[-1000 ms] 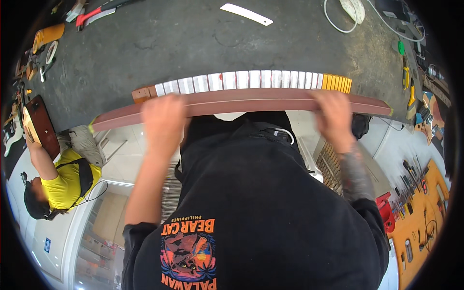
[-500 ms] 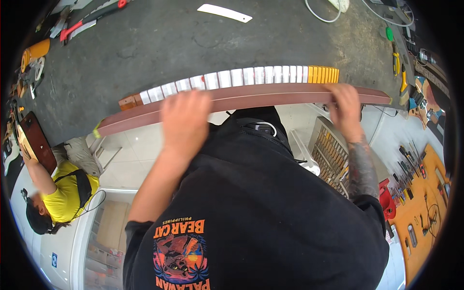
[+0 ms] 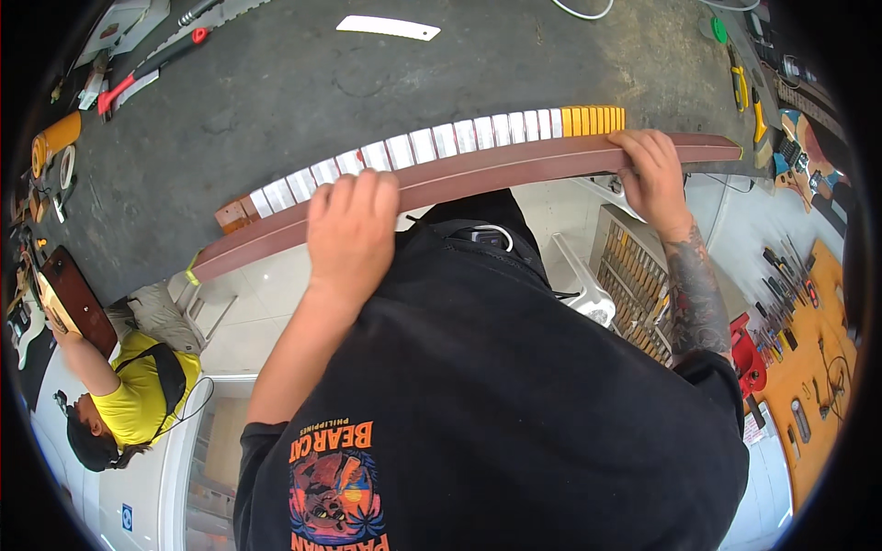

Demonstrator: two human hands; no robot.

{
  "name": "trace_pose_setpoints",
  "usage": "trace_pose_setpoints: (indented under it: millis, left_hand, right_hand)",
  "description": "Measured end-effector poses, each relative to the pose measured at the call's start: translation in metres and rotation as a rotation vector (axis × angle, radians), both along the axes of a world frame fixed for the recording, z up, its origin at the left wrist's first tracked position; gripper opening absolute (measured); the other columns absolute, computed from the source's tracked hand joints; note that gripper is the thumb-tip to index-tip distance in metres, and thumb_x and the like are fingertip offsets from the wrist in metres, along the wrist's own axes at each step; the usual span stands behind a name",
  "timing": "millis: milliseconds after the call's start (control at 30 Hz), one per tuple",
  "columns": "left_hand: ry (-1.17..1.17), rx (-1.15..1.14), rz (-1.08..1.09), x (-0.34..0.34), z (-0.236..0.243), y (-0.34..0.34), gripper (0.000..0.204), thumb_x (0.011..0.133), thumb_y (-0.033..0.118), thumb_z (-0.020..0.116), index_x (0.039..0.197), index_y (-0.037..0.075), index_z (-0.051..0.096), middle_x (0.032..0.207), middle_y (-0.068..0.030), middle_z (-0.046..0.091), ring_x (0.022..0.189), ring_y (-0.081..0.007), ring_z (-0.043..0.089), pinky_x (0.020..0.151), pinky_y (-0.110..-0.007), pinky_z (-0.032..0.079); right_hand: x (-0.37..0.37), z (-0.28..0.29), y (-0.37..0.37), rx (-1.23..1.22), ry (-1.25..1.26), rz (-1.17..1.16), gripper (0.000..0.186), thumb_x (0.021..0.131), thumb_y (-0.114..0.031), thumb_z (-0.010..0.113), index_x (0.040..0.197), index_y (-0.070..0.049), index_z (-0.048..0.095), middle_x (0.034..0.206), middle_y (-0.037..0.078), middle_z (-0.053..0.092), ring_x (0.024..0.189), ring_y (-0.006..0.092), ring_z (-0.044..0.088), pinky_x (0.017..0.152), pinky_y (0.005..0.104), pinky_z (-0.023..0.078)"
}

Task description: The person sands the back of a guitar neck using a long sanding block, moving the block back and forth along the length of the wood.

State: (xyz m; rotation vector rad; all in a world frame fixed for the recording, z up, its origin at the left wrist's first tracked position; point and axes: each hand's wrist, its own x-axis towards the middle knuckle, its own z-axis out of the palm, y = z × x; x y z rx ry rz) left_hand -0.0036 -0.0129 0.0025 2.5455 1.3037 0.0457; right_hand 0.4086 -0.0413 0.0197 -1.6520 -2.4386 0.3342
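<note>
A long reddish-brown bar [image 3: 478, 165] with yellow-green ends lies along the near edge of the dark workbench. My left hand [image 3: 354, 220] is closed over it left of the middle, fingers curled across the top. Toward the right end my right hand [image 3: 654, 174] grips the same bar, thumb below and fingers on top. Just beyond the bar runs what looks like a taped guitar fretboard [image 3: 444, 140], its white segments narrowing rightward to yellow strips [image 3: 593, 119]. Its brown left end [image 3: 237, 213] is bare. The bar hides the fretboard's near side.
A white blade-shaped strip [image 3: 389, 28] lies on the bench [image 3: 276, 101]. A red-handled tool [image 3: 152, 69] and an orange tape roll [image 3: 55, 142] are at left; yellow-handled tools [image 3: 759, 115] are at right. A person in yellow [image 3: 142, 390] works at left. A tool board [image 3: 818, 367] stands at right.
The view has shifted slightly, so the bench things sit higher and further left. Both hands keep their hold on the bar; the left hand's motion blur has lessened.
</note>
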Motion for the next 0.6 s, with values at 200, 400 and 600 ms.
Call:
trace_pose_setpoints:
  millis: [200,400,600]
  left_hand:
    - [0.155,0.070,0.130,-0.192,-0.001,0.006,0.055,0.068,0.001,0.075,0.121,0.007,0.061,0.118,-0.0133,0.065,0.115,-0.0358,0.059,0.098,-0.048,0.044]
    - [0.121,0.097,0.028,-0.107,-0.013,0.003,0.040,0.076,0.012,0.073,0.114,0.007,0.061,0.110,-0.0113,0.064,0.107,-0.0321,0.061,0.096,-0.049,0.045]
    - [0.077,0.005,0.039,-0.045,-0.005,0.012,0.050,0.071,0.010,0.080,0.117,0.007,0.061,0.113,-0.0126,0.064,0.108,-0.0342,0.061,0.095,-0.046,0.046]
  right_hand:
    - [-0.178,-0.018,0.008,0.005,0.105,0.074,0.032,0.087,-0.015,0.062,0.118,-0.011,0.067,0.104,0.003,0.068,0.093,0.0217,0.063,0.077,0.0365,0.048]
    - [-0.082,-0.015,0.014,0.023,0.105,0.102,0.044,0.074,0.000,0.067,0.117,-0.010,0.070,0.106,0.005,0.071,0.100,0.0261,0.066,0.083,0.0406,0.048]
    - [-0.033,-0.012,0.014,0.001,0.064,0.058,0.043,0.074,0.003,0.067,0.115,-0.009,0.071,0.106,0.008,0.073,0.102,0.0302,0.068,0.088,0.0426,0.048]
